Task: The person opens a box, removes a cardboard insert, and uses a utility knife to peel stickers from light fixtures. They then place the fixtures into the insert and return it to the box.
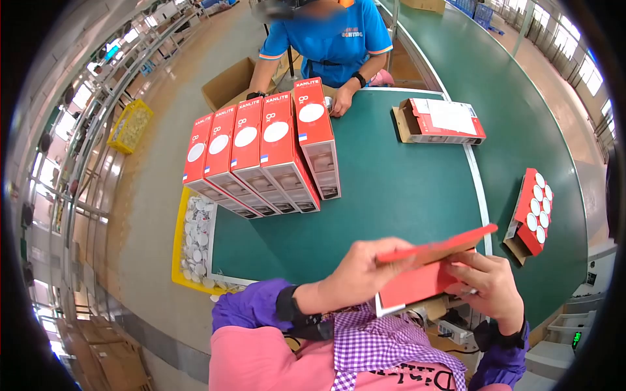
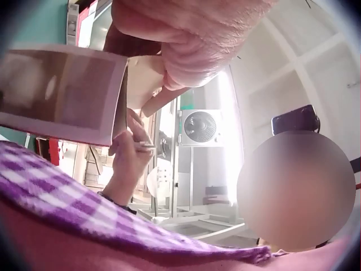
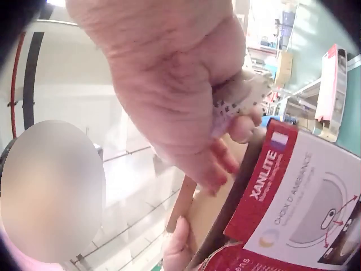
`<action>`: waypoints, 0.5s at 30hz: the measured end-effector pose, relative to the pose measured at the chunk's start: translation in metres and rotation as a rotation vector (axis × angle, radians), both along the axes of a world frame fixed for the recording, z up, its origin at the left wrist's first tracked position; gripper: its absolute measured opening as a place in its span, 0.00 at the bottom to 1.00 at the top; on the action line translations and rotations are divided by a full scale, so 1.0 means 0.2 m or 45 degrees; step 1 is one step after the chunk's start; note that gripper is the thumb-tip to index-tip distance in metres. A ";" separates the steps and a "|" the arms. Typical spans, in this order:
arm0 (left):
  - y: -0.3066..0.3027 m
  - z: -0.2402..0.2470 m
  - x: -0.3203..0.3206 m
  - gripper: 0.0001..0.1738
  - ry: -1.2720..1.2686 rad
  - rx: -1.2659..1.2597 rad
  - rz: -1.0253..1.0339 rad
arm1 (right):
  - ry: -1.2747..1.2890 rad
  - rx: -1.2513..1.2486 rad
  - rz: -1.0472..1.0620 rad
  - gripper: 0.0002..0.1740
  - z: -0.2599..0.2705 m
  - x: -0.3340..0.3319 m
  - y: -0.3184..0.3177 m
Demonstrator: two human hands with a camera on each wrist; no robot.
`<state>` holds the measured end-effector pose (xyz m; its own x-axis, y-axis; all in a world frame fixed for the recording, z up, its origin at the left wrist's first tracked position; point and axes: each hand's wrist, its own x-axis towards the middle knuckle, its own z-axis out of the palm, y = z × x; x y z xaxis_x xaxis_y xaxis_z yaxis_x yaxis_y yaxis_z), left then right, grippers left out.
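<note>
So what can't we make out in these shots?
- Contents of the held carton: head view, behind its flap and the hands.
- What the pale dotted item by the right hand is: right wrist view, partly covered by that hand.
- Far person's face: head view, blurred.
- Their right hand: head view, behind the standing cartons.
- Fine print on those cartons: head view, too small.

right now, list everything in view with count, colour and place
standing boxes: five, red and white, table's left side
lying box: one, red and white, open-ended, table's right side
box of discs: one, red with white discs, far right
yellow bin: one, white pieces inside, beside table
yellow crate: one, floor left
table: one, green, centre
held box: one, red, between hands
background cartons, shelving: too many to count
person opposite: one, blue shirt
left hand, right hand: gripping held box
</note>
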<state>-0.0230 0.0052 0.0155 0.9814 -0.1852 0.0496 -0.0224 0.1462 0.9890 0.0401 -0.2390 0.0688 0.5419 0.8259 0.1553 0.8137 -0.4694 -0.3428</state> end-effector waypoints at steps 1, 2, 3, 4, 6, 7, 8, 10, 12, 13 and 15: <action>-0.01 -0.02 0.03 0.12 0.005 -0.018 0.090 | 0.002 -0.006 0.000 0.22 0.01 0.00 0.01; -0.02 -0.04 0.07 0.11 -0.061 -0.104 0.170 | 0.000 -0.018 -0.045 0.22 0.03 0.00 0.04; -0.02 -0.05 0.12 0.11 -0.066 -0.107 0.166 | -0.003 -0.028 -0.092 0.22 0.05 0.00 0.06; -0.02 -0.06 0.15 0.10 -0.120 -0.073 0.197 | -0.004 -0.032 -0.098 0.22 0.05 -0.01 0.08; -0.02 -0.04 0.19 0.17 -0.222 0.148 0.273 | -0.078 -0.092 -0.226 0.22 0.05 -0.01 0.09; -0.02 -0.02 0.18 0.17 -0.224 0.147 0.267 | -0.079 -0.093 -0.233 0.22 0.04 0.00 0.08; -0.03 -0.02 0.15 0.27 -0.231 0.188 0.303 | -0.047 -0.053 -0.221 0.21 0.03 0.01 0.06; -0.04 -0.07 0.09 0.58 -0.300 0.372 0.298 | -0.010 -0.015 -0.202 0.21 0.02 0.02 0.05; -0.07 -0.08 0.04 0.62 -0.283 0.371 0.312 | -0.167 -0.049 -0.080 0.20 0.02 0.02 0.03; -0.08 -0.08 0.03 0.66 -0.271 0.373 0.323 | -0.165 -0.046 -0.087 0.20 0.02 0.02 0.03; -0.06 -0.05 0.01 0.70 -0.266 0.475 0.313 | -0.353 -0.138 0.023 0.16 0.04 0.02 0.02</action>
<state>-0.0215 -0.0071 0.0061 0.9744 0.0077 0.2247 -0.2156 -0.2515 0.9435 0.0432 -0.2340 0.0777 0.4759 0.8551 0.2056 0.8780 -0.4755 -0.0549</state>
